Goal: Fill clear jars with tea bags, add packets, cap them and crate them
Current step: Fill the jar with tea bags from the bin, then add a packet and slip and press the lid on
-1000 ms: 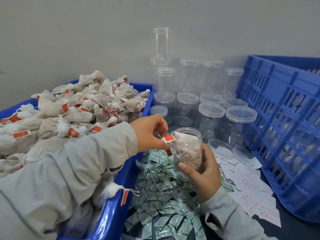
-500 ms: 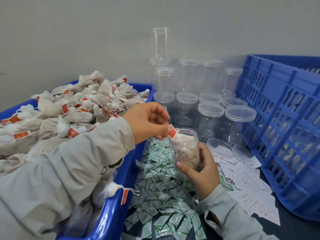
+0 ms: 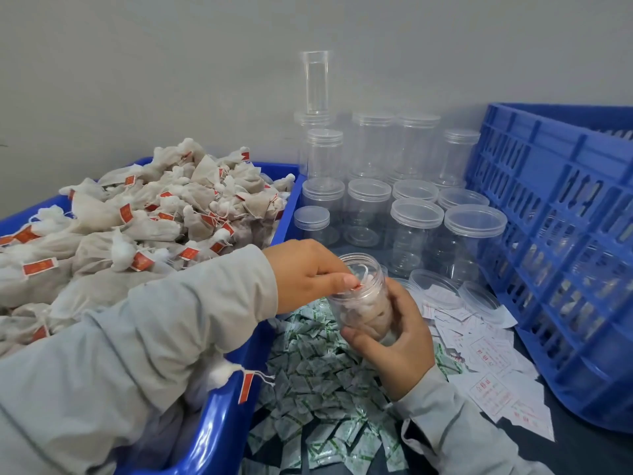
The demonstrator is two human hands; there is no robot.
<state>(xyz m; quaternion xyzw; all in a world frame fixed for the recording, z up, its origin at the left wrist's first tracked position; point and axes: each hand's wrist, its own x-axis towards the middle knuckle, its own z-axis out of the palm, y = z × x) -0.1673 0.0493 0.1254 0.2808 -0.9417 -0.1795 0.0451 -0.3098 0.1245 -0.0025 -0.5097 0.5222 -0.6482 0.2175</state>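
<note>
My right hand grips an uncapped clear jar, tilted left and stuffed with tea bags. My left hand reaches over the jar's mouth, its fingertips pushing a tea bag's red tag down inside the rim. A heap of beige tea bags with red tags fills the blue bin at the left. Green-and-white packets lie spread on the table below the jar. White paper slips with red print lie to the right.
Several empty capped clear jars stand stacked behind, against the wall. Loose clear lids lie by the slips. A large blue slotted crate stands tilted at the right. One tea bag hangs over the bin's rim.
My left hand has carried the red tag from beside the jar's mouth down into it, fingertips now inside the rim. The jar has tilted left and dropped slightly in my right hand.
</note>
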